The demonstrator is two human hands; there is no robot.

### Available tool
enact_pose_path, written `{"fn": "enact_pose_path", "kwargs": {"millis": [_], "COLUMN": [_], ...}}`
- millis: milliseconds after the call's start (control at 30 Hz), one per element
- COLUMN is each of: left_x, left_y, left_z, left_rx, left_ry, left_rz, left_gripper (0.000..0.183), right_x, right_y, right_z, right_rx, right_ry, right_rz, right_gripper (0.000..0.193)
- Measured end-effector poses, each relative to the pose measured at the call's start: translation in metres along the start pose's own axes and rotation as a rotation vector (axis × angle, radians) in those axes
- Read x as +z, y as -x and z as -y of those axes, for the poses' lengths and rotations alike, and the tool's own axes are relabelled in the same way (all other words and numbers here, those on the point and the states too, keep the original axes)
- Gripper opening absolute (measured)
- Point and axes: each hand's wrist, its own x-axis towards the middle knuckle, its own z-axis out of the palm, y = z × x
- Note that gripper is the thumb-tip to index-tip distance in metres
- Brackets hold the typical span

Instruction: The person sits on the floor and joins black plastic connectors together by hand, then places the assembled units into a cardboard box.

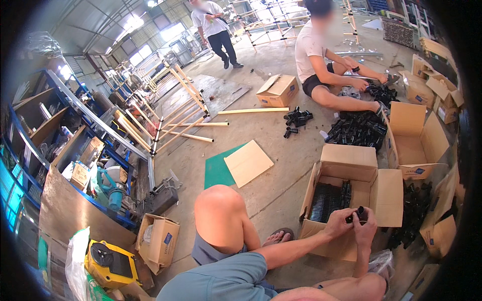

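Over the near edge of an open cardboard box [346,159], my two hands meet on a small black pipe joint [360,212]. The fingers of my left hand [340,223] pinch it from the left. My right hand [366,230] is closed round its right side. Whether it is one part or two fitted together, I cannot tell. Inside the box, rows of black joint pieces [326,201] are stacked against the left wall, with bare cardboard to their right.
Loose black joints lie in a heap [356,130] beyond the box and in another [412,213] to its right. A second open box [409,148] stands behind. A seated person [314,60] works across from me. Pipe frames [175,108] and shelves [75,130] are left.
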Motion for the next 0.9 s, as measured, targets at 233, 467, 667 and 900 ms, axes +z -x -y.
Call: {"fn": "enact_pose_path", "kwargs": {"millis": [233, 467, 667, 900], "left_x": [0.001, -0.007, -0.009, -0.017], "left_y": [-0.004, -0.011, -0.017, -0.027], "left_z": [-0.002, 0.001, -0.004, -0.018], "left_rx": [0.045, 0.127, 0.162, 0.182], "left_ry": [0.102, 0.222, 0.292, 0.320], "left_rz": [0.031, 0.174, 0.197, 0.290], "left_gripper": [0.037, 0.035, 0.031, 0.025], "right_x": [-0.017, -0.026, -0.033, -0.048], "right_y": [-0.012, -0.018, -0.021, -0.025], "right_z": [-0.010, -0.013, -0.012, -0.023], "right_rx": [-0.064, 0.017, -0.006, -0.009], "right_ry": [-0.033, -0.172, -0.203, -0.286], "right_rz": [0.180, 0.273, 0.283, 0.321], "right_gripper": [0.033, 0.034, 0.039, 0.037]}}
